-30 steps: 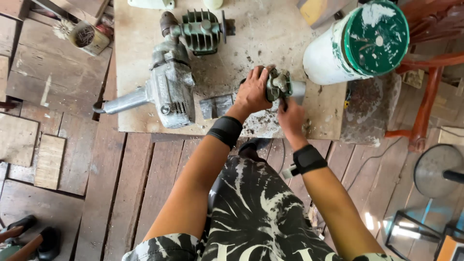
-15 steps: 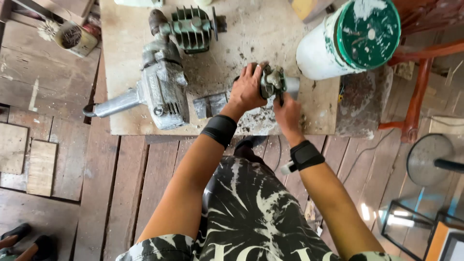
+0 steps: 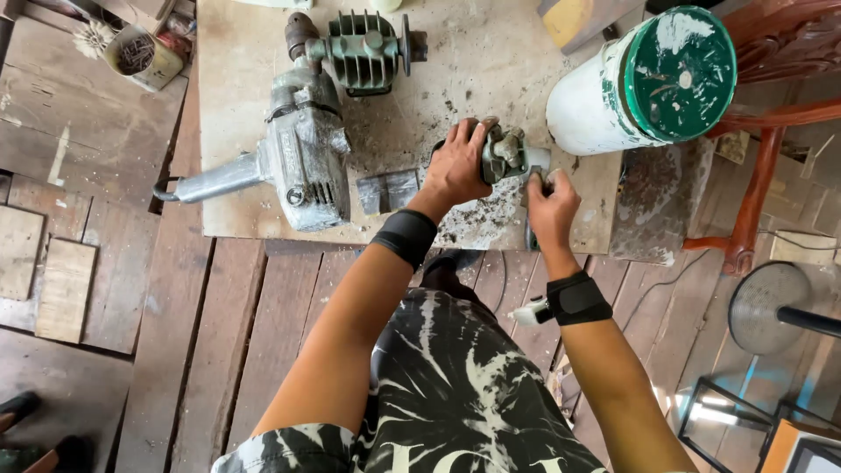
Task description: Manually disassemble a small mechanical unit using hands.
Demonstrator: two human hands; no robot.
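Now both hands work on one small greenish metal part, which sits on the dirty tabletop near its front edge, just left of a white bucket with a green lid. The left hand is closed around the left side of the part, with the fingers bent over its top. The right hand is closed at the lower right side of the part and grips a thin dark tool that points down toward the tabletop edge; I cannot tell what kind of tool it is. Both wrists wear black bands. Dark crumbs and dust lie around the part. Well to the left, a big grey electric drill lies on its side, and a green finned motor piece lies just behind it. On the wooden floor at the far left stands a tin with nails.
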